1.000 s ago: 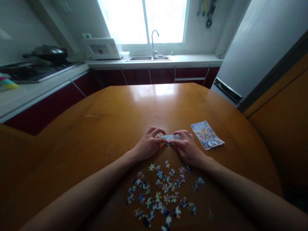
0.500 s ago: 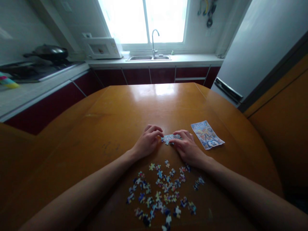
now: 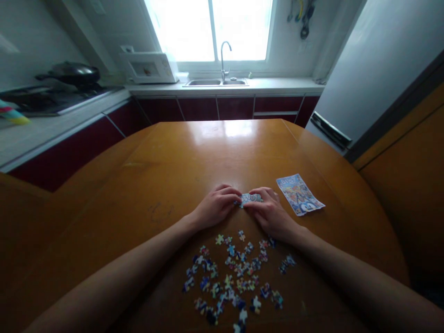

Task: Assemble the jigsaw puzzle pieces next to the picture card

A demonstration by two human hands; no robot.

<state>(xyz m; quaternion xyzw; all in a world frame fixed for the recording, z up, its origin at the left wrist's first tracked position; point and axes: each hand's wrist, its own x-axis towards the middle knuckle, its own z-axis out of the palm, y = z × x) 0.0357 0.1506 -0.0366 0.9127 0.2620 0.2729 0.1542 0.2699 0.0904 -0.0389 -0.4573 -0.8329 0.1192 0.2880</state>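
The right hand (image 3: 269,211), fingers slightly parted, holds the joined jigsaw section (image 3: 250,199) on the table (image 3: 194,157), beyond loose puzzle pieces (image 3: 239,269); the left hand (image 3: 215,206) curls fingers over its left end, grip unclear.

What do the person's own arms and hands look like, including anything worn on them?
Both the left hand and right hand are ungloved, with no ring visible. The left forearm and right forearm are bare, with no sleeve, watch or bracelet in view. Fingernails are too small to judge.
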